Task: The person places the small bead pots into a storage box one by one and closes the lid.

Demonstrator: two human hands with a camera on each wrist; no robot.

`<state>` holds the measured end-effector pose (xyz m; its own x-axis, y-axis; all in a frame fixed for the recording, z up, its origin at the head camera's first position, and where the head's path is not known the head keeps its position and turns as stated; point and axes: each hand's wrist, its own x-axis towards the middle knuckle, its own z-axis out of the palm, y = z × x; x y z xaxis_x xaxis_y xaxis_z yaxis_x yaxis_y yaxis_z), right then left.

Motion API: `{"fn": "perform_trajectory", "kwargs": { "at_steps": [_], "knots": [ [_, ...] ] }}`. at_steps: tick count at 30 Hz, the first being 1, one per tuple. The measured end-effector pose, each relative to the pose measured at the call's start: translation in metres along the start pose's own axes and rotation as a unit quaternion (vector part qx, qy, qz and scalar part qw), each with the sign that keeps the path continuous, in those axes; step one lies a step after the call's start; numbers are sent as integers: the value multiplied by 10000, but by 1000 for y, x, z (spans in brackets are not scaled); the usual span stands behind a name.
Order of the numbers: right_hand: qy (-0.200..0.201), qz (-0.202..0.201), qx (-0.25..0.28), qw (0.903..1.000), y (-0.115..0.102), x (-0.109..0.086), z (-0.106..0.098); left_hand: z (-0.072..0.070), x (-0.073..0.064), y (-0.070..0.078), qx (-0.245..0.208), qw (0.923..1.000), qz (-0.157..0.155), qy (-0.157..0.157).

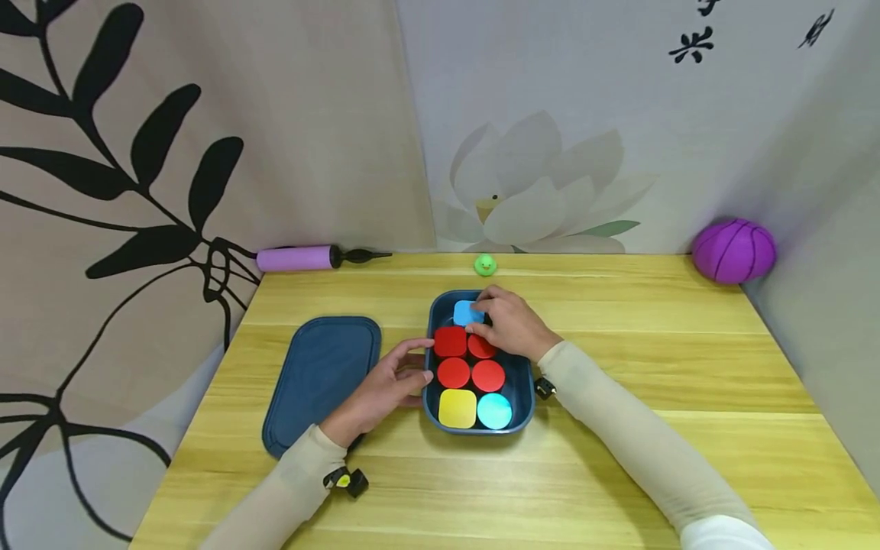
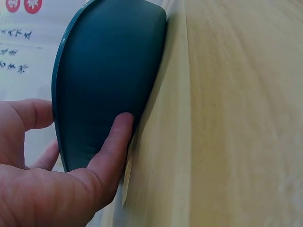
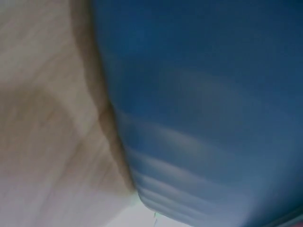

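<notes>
A dark blue rectangular box [image 1: 527, 412] stands on the table, holding several coloured flat-topped blocks. My right hand [image 1: 512, 325] reaches over its far right side and pinches a blue square block [image 1: 465, 314] in the far part. Nearer are a red square block [image 1: 450, 342], several red round blocks [image 1: 454, 373], a yellow square block [image 1: 457, 409] and a light blue round block [image 1: 494, 412]. With fingers and thumb extended, my left hand [image 1: 388, 386] touches the outer left wall of the box [image 2: 104, 71]. The right hand is outside the right wrist view, where the box wall [image 3: 199, 109] fills most of the picture.
Left of the box lies a dark blue lid [image 1: 323, 378], partly behind the left hand. Along the back edge are a purple pump [image 1: 296, 258], a small green duck [image 1: 485, 265] and a purple ball [image 1: 734, 251]. A printed cloth [image 1: 330, 122] hangs behind the table.
</notes>
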<state>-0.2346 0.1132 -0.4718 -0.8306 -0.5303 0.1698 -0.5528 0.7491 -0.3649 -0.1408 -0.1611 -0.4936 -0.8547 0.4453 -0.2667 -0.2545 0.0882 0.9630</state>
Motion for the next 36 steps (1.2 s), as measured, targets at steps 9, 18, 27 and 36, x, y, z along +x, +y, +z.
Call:
{"fn": "perform_trajectory", "kwargs": {
  "at_steps": [9,18,27,36],
  "knots": [
    [-22,145,472,9988,2,-2,-5,1,2,0,-7,10000,12,-2],
    [56,-141,968,9952,-2,-26,-29,4,4,1,19,9999,-47,95],
    [354,-435,1343,9894,-39,-47,-47,3,-5,4,30,9995,208,250],
    [134,-363,1678,9851,-92,-41,-24,-20,-42,11,951,9902,717,732]
  ]
}}
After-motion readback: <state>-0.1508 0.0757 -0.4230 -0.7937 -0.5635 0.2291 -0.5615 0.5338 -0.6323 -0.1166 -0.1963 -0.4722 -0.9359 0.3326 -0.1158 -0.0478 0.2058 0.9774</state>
